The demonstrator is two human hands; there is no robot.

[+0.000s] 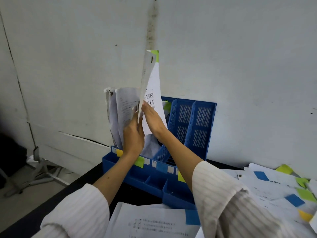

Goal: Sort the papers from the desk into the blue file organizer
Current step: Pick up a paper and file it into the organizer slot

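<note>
**Green-tabbed sheet going into second slot, both hands on it**

Centre of frame: the left hand (133,134) has its grip curled round the lower edge of a stapled sheet with green tab (151,86), held upright above the blue file organizer (188,127). The right hand (153,121) lies flat against the sheet's face, fingers straight, holding nothing, just steadying. Sheet's bottom sits over the second slot from the left, not yet seated.

Risks, as I judge them: the sheet is tall and bowed, so the top could flop over or the bottom edge catch on the divider and crumple. The filed papers in the leftmost slot (118,114) lean in right beside it, so it could slip into the wrong slot.

Around: two empty slots at right; colour tabs along the organizer's front. More tabbed papers piled lower right (274,186) and one printed sheet with blue tab at bottom centre (154,222), all on the dark table (85,179). Forearms cover part of the slot mouth.
</note>
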